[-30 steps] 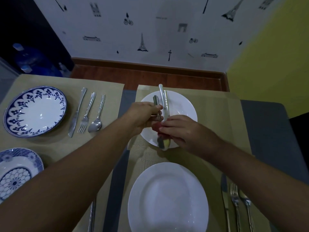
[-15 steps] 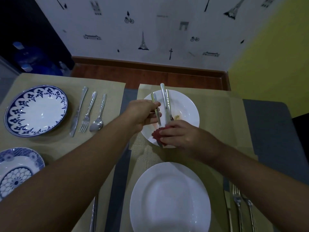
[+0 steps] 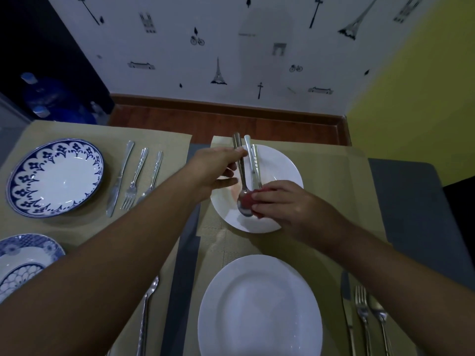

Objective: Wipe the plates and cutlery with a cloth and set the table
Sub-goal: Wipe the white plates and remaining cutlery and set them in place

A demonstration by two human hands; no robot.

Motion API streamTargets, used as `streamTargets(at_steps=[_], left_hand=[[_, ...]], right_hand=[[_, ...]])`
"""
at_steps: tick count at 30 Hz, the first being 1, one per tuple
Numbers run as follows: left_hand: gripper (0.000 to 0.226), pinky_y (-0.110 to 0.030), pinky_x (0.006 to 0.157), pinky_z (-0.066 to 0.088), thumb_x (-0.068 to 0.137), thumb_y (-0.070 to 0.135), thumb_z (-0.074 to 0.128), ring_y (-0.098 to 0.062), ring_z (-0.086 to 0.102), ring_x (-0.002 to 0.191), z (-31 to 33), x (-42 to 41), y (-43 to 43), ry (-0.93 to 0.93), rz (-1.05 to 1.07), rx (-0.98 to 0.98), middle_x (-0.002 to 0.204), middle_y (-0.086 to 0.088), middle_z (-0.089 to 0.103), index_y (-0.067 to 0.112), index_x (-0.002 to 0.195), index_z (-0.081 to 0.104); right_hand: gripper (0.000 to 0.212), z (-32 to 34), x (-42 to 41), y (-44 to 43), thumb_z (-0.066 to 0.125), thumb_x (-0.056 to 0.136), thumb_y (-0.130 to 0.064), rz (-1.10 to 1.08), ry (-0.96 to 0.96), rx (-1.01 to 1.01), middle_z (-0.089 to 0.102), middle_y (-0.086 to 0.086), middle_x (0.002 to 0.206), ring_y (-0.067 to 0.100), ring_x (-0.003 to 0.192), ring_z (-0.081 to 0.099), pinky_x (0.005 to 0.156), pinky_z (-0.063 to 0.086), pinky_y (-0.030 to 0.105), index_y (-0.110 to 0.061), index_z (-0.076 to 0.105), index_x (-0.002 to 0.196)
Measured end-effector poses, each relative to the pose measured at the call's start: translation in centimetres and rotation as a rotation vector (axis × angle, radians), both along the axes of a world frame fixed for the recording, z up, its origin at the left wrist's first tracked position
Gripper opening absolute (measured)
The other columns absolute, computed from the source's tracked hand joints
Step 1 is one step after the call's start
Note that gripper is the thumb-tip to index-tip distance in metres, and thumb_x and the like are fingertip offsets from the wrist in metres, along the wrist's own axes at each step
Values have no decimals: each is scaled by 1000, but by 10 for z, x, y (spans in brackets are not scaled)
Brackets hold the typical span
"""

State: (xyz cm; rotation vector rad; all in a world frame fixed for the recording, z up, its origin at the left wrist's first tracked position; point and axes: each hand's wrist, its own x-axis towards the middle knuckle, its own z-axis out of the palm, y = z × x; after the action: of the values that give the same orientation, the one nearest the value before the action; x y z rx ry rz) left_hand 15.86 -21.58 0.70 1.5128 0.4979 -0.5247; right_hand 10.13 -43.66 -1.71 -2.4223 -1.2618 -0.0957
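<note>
Over the far white plate, at the back of the middle placemat, my left hand pinches the spoon high on its handle between thumb and forefinger, the other fingers held out loosely below; my right hand is curled round the red cloth and presses it against the spoon's bowl, low over the plate's near side, though whether the bowl touches the plate I cannot tell; a second ago the cloth sat further up, about the neck, with the bowl bare below my fingers; half a second ago it covered the bowl altogether; now the bowl shows just left of the cloth, so the stroke has run down to the spoon's end; the handle also sticks out further past my left fingers than it did, so I judge I have been drawing the spoon away from me through the cloth; the two other pieces of cutlery lie on the plate just right of the spoon, unmoved, and whether they are wiped I cannot tell; to my mind the spoon is nearly done and can soon go down beside the plate; the plate itself may want a wipe after; the near white plate has its near cutlery set laid on its right, and the blue-patterned plate has its left cutlery set beside it, so those places look laid and this far one is what remains.
</note>
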Motion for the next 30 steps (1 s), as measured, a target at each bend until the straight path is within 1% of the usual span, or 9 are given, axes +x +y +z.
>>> streamTargets(at_steps=[2, 6, 11, 14, 17, 19, 22, 26, 30], left_hand=[[22, -29, 68, 56, 94, 30, 67, -16, 57, 77, 12, 1, 4, -19, -54, 5, 92, -2, 72, 17, 110, 75], [37, -31, 70, 51, 93, 19, 45, -19, 57, 71, 21, -4, 3, 33, -53, -178, 105, -14, 76, 2, 110, 72], [10, -23, 66, 57, 90, 11, 71, -19, 70, 86, 3, -18, -3, -46, -77, 64, 104, -13, 75, 7, 99, 75], [17, -23, 63, 60, 84, 2, 76, -19, 71, 79, -5, -29, -7, -11, -54, 87, 103, -20, 73, 4, 101, 72], [37, -26, 62, 61, 81, 5, 81, -21, 74, 81, -12, -39, -12, 49, -158, 170, 100, -16, 71, 12, 110, 61], [42, -28, 64, 62, 80, 7, 81, -21, 74, 82, -13, -48, -16, 76, -221, 166, 98, -12, 72, 17, 115, 59], [24, -34, 76, 64, 84, 7, 77, -23, 74, 86, -13, -64, -21, 68, -272, 120, 99, -11, 74, 15, 105, 72], [14, -32, 74, 63, 85, 8, 77, -29, 73, 90, -15, -87, -24, 67, -282, 69, 101, -11, 74, 15, 98, 78], [15, -21, 60, 58, 86, 5, 76, -11, 73, 67, -17, -95, -23, 62, -223, 38, 89, -1, 74, 16, 96, 79]], right_hand=[[35, 3, 2, -2, 70, 87, -5, -13, -21, 4, 64, 3, 127, 26, 119, 55, 101, 47, 36, -13, 69, 120], [27, 11, 3, -7, 66, 90, -5, -25, -71, 44, 65, 2, 126, 22, 118, 54, 104, 41, 27, -10, 72, 115], [23, 12, 4, -17, 67, 90, -5, -87, -102, 75, 64, 2, 126, 19, 118, 54, 105, 40, 26, -9, 72, 112], [29, 14, 4, -21, 70, 88, -7, -169, -86, 63, 65, 4, 125, 23, 117, 56, 100, 47, 35, -10, 71, 117], [32, 19, 3, -16, 69, 88, -5, -192, -113, 122, 64, 2, 126, 22, 118, 55, 103, 44, 33, -9, 68, 120], [34, 21, 4, -11, 69, 88, -3, -202, -129, 135, 64, 4, 127, 23, 118, 55, 104, 43, 34, -8, 68, 121], [35, 17, 3, -3, 68, 89, -7, -173, -126, 78, 65, 5, 126, 23, 118, 55, 105, 42, 32, -8, 66, 124], [31, 4, 11, 1, 60, 93, -14, -124, -103, -85, 65, 3, 127, 23, 119, 57, 99, 47, 40, -12, 67, 124], [28, 4, 17, 4, 62, 88, -9, -213, -101, -20, 69, 5, 120, 24, 110, 60, 100, 47, 37, -8, 71, 115]])
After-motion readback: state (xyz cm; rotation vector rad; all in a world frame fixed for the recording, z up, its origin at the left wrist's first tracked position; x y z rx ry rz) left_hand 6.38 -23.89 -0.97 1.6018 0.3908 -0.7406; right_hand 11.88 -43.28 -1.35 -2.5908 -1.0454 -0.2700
